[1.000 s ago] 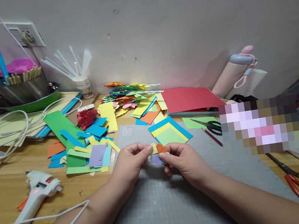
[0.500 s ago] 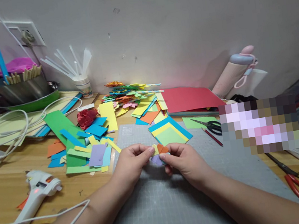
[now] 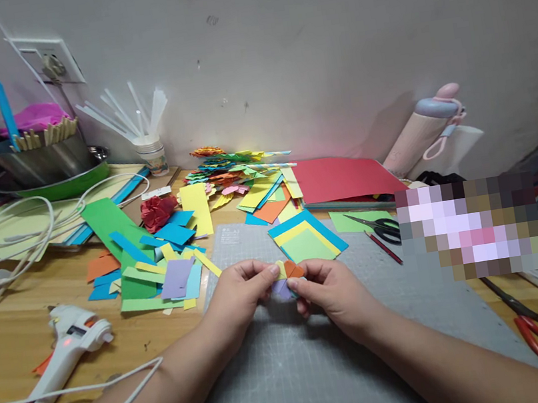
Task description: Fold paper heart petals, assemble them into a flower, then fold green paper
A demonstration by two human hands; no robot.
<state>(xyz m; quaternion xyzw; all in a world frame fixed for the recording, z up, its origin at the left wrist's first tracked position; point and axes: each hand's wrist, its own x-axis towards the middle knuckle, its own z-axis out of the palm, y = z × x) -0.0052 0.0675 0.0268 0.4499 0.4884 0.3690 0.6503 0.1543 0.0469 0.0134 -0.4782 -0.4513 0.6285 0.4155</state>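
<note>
Above the mat (image 3: pixel 294 373), paper petals (image 3: pixel 285 274) radiate outward.

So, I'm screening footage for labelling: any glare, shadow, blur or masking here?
Head view: faint sheen on the cutting mat; soft shadow on the wall beside the leaning pink bottle; a mosaic block masks part of the frame's right; the held paper petals look slightly soft.

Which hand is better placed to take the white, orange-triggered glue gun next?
Probably the left hand: the glue gun lies nearer to it than to the right hand. Both hands pinch the small multicoloured paper piece.
</note>
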